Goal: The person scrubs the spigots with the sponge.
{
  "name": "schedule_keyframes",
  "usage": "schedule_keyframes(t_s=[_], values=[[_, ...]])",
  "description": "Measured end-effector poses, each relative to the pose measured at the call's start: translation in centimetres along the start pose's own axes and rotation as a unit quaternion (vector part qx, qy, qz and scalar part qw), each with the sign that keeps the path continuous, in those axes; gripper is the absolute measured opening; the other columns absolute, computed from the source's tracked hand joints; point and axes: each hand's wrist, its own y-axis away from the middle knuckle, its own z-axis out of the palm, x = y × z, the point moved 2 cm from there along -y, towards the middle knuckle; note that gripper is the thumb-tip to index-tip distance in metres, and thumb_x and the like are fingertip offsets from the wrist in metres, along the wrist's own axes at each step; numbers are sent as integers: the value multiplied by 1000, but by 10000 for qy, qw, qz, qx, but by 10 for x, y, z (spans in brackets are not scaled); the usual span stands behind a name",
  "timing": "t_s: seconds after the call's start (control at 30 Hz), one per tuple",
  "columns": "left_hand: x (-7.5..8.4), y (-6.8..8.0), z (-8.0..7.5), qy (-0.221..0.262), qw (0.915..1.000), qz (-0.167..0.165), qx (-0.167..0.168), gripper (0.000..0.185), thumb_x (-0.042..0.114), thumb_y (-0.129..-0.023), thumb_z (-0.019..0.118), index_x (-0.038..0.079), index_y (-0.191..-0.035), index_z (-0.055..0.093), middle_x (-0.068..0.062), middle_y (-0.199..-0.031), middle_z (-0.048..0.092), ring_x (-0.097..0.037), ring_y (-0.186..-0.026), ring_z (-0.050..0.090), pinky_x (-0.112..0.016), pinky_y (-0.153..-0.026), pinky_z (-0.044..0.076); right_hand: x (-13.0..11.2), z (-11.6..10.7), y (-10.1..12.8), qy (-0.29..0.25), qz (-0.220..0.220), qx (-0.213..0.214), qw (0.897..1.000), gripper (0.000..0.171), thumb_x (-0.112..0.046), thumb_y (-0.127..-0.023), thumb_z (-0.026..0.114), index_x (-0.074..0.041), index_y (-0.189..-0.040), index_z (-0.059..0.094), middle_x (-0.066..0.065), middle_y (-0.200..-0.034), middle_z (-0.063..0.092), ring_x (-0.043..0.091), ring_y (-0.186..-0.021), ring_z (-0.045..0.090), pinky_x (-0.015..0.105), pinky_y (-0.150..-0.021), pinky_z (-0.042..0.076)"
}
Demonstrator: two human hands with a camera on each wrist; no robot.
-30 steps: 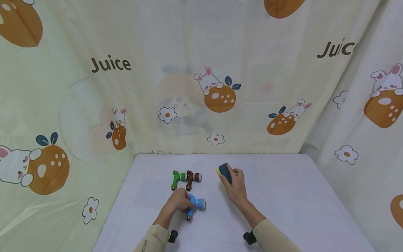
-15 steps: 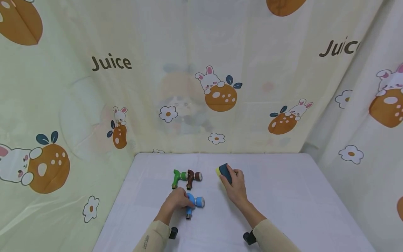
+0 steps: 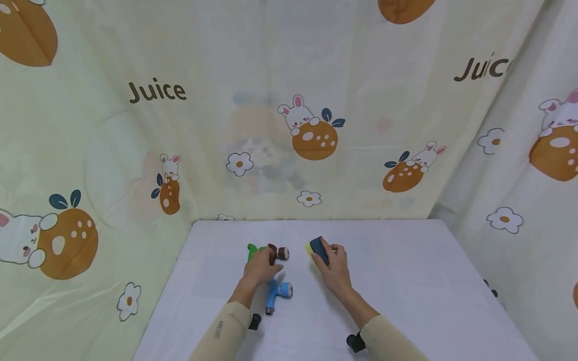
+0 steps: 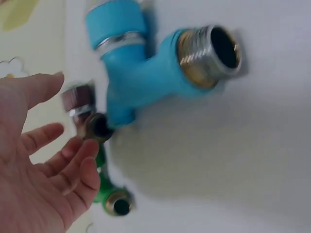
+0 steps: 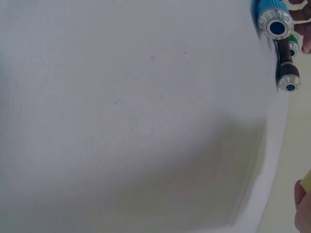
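Blue tap fitting [image 3: 276, 293] nearest, on white table [image 3: 406, 281], long axis toward 12 o'clock, untouched. Left hand [image 3: 261, 269] just beyond, at its 11 o'clock, fingers spread and relaxed, holding nothing, over brown fitting [image 3: 276, 252] and green fitting [image 3: 251, 249]; contact unclear. Both fittings at 12 o'clock from left palm, closer to left hand than right. Right hand [image 3: 335, 269] at 3 o'clock of brown fitting, fingers curled round dark-and-yellow sponge [image 3: 317, 248].

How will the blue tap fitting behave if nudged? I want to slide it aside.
The blue fitting looks like rigid plastic with metal threaded ends, so it is probably stiff and fairly heavy for its size. Its branched shape lies flat on the table, so it should pivot or slide rather than roll.
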Motion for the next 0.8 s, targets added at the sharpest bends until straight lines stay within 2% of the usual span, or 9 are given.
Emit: schedule_keyframes(t_s=[0.13,0.3,0.47,0.57,0.63,0.8], values=[[2,-8,13,-280,9993,-249,55,65,37,-94,76,13,-149,52,-25,-141,57,-43,-123,62,-67,-96,50,-1,0,0,-2,75,-108,9999,65,-52,-104,57,-20,-159,44,17,-144,42,33,-123,47,49,-98,46],[4,-14,23,-535,9971,-546,-21,73,40,-94,75,15,-157,46,-32,-150,45,-50,-132,54,-67,-101,49,2,-2,0,28,137,-115,9998,64,-52,-105,56,-20,-159,44,17,-145,42,34,-124,46,51,-99,46],[3,-11,25,-535,9959,-722,-73,74,38,-93,73,17,-158,44,-34,-151,42,-53,-136,49,-66,-105,47,3,0,1,37,89,-112,9999,64,-52,-105,57,-19,-159,45,17,-144,43,33,-124,45,52,-99,46],[5,-10,25,-515,9962,-703,-21,72,38,-93,73,16,-156,46,-34,-149,45,-53,-134,50,-68,-105,46,3,1,1,59,40,-106,9999,63,-50,-105,57,-18,-158,45,18,-143,43,33,-124,45,52,-99,46],[6,-12,27,-550,9961,-681,84,70,44,-94,72,14,-153,50,-33,-144,51,-52,-130,54,-66,-102,48,3,2,2,78,18,-103,9999,63,-49,-105,56,-17,-158,45,19,-142,43,34,-125,44,52,-99,46],[13,-18,32,-743,9944,-666,358,66,57,-92,71,10,-136,58,-22,-121,67,-41,-108,65,-59,-91,53,2,7,2,71,-69,-61,9999,62,-46,-105,58,-15,-158,45,21,-142,44,35,-123,45,54,-99,47]])
